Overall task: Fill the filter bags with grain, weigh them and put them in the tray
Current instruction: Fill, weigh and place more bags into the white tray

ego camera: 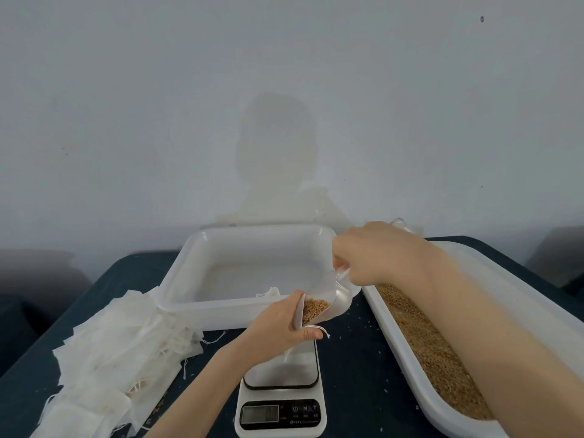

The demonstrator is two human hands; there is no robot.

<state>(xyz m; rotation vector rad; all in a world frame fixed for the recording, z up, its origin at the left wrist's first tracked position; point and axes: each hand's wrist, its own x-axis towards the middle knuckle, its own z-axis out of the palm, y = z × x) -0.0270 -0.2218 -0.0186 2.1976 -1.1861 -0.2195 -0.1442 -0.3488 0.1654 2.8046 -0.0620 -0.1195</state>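
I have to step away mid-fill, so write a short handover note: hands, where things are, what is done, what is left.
Left hand holds a filter bag open above the scale.
Right hand grips a clear scoop, tipping grain into that bag.
Grain tray on the right; empty bags piled on the left.
White tray behind the scale: what looks like one bag inside.
Left: finish filling, weigh, put in tray, repeat.

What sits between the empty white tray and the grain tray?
Head view: the right hand tipping a clear plastic scoop of grain; beneath, bare dark tabletop.
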